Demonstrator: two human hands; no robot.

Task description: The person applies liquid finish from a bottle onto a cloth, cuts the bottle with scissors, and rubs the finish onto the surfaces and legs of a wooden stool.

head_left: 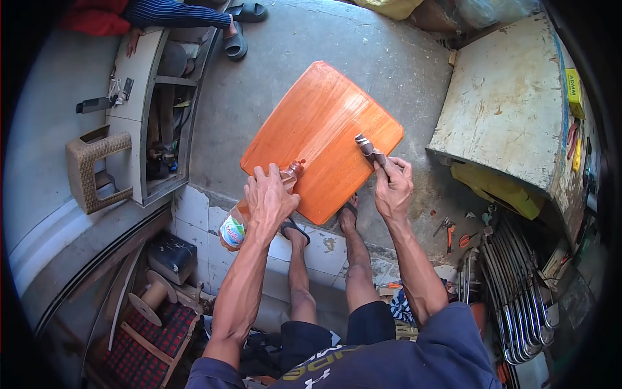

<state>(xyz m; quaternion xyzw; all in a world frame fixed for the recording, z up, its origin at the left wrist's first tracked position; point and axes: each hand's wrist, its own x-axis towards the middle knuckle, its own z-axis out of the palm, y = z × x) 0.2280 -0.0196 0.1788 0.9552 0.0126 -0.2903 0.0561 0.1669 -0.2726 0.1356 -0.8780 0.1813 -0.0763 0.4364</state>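
Observation:
My left hand (267, 198) is wrapped round a clear plastic bottle (234, 228) with a coloured label. The bottle is tilted, its reddish neck over the near left edge of a glossy orange-brown wooden board (317, 129). Whether liquid is flowing from it, I cannot tell. In my right hand (393, 188) is a rolled brown strip (368, 149) with a pale, banded end, pinched between thumb and fingers above the board's right part. Its material is unclear. The board lies in front of my feet, with rounded corners and a shiny streak of reflected light.
A worn pale cabinet (499, 97) stands on the right, above stacked metal tube frames (518, 292). Orange-handled tools (450, 237) lie on the floor. To the left are an open shelf unit (152, 129), a woven stool (81, 168) and another person's sandalled foot (234, 42).

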